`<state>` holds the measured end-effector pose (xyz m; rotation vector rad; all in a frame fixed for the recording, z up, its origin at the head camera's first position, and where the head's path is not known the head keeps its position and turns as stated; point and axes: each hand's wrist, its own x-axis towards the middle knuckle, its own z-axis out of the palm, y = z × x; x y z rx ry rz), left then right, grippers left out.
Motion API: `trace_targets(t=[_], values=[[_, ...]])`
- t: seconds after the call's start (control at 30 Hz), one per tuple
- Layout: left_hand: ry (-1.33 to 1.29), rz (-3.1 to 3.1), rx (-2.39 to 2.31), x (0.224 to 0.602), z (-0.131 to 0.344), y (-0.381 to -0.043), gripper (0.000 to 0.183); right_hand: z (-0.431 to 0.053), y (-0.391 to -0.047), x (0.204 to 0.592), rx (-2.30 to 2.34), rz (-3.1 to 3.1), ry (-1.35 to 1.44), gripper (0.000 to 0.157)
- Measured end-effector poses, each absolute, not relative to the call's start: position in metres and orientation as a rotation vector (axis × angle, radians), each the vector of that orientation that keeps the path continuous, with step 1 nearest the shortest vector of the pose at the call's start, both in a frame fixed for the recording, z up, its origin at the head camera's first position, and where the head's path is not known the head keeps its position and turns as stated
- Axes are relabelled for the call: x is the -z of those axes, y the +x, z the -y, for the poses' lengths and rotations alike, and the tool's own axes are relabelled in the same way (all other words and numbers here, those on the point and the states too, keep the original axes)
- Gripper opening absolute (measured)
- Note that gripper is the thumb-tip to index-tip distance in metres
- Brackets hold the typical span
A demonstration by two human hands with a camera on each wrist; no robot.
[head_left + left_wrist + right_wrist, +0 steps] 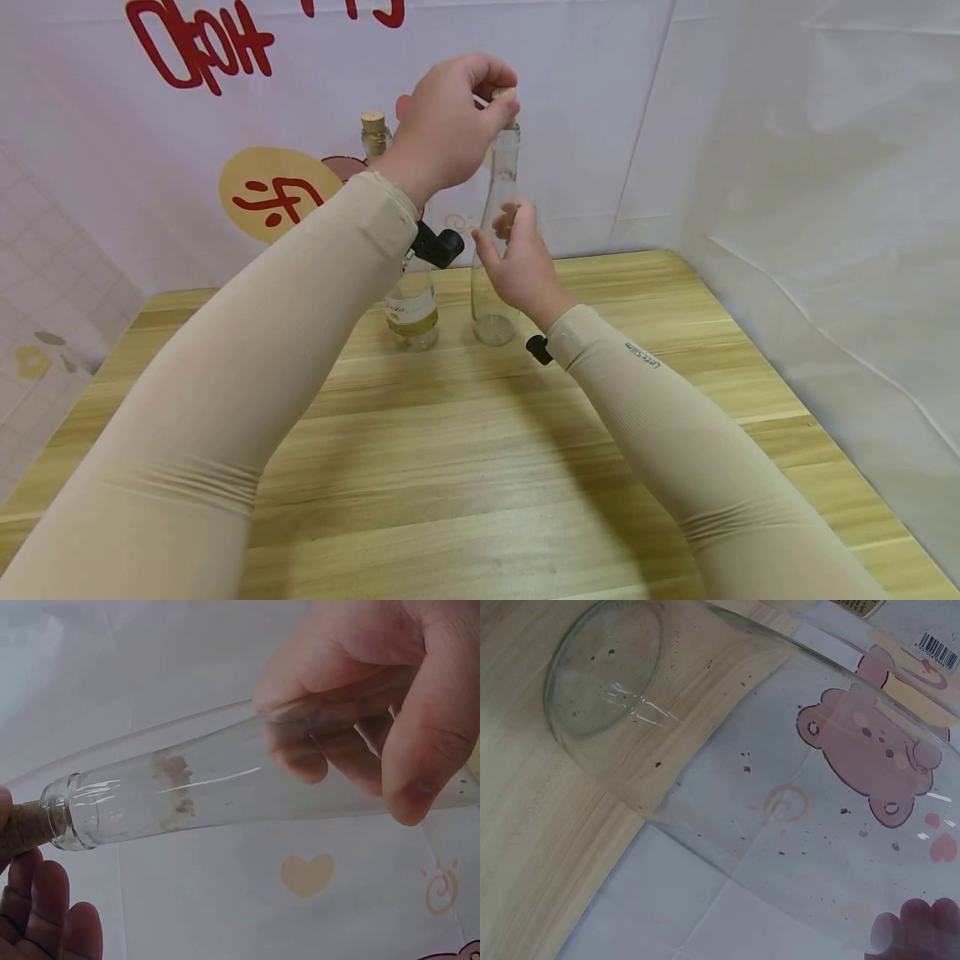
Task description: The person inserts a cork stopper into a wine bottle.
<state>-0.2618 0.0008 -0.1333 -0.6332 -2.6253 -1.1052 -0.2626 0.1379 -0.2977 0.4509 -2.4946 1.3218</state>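
A clear glass bottle (495, 308) stands upright on the wooden table, and a cork (513, 122) sits in its mouth. My left hand (453, 121) pinches the top of this cork between thumb and fingers. Lower down, my right hand (525, 265) holds the bottle round its body, fingers behind the glass and thumb in front. In the left wrist view, a brownish patch (174, 791) shows on the neck, below the glass rim (71, 812). Dark specks mark the lower glass in the right wrist view, where the round base (604, 667) rests on the wood.
Just left stands a second clear bottle (420, 336) with a white and gold label and its own cork (372, 122); my left forearm hides part of it. A white cloth (585, 150) with red writing and cartoon prints hangs behind the table (450, 475).
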Motion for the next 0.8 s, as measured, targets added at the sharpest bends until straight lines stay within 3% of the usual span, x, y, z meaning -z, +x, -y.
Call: trace_targets(t=[0.8], values=[[-0.619, 2.71, 1.031, 0.1409, -0.0029, -0.2629, 0.038, -0.137, -0.2594, 0.2963, -1.325, 2.499, 0.441, 0.055]])
